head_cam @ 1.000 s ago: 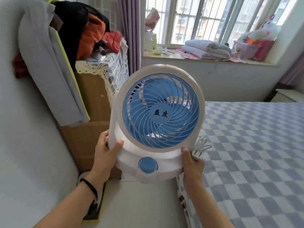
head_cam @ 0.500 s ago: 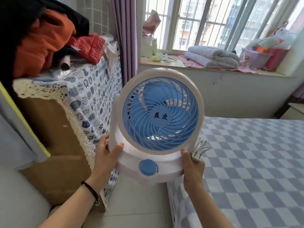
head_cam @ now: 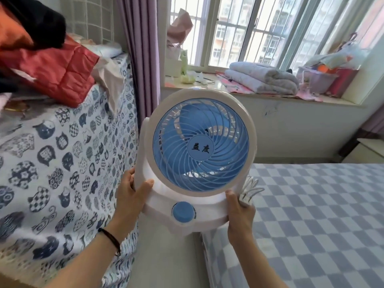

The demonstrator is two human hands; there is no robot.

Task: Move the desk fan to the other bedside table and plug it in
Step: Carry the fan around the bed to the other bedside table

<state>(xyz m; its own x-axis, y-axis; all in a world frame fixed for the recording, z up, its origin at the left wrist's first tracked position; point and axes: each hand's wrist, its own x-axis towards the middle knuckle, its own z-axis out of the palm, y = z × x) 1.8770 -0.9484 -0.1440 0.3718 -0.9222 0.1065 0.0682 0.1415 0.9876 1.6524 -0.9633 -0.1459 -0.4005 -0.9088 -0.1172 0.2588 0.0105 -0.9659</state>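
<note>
The desk fan (head_cam: pixel 200 146) is white with a blue grille and a blue knob, and it is held upright in the air over the aisle floor. My left hand (head_cam: pixel 131 196) grips the left side of its base. My right hand (head_cam: pixel 239 215) grips the right side of the base and also pinches the bundled white cord (head_cam: pixel 249 190). At the far right edge, beyond the bed, a pale bedside table (head_cam: pixel 372 146) shows only in part.
A cabinet draped in a cat-print cloth (head_cam: pixel 62 163) with piled clothes (head_cam: pixel 52 69) fills the left. The checked bed (head_cam: pixel 311 215) lies to the right. A narrow tiled aisle (head_cam: pixel 166 262) runs ahead to a purple curtain (head_cam: pixel 143 59) and a windowsill with folded blankets (head_cam: pixel 261 77).
I have walked forward along the aisle with the fan; the cabinet and the window are closer. Both hands keep the same grip on the base.
</note>
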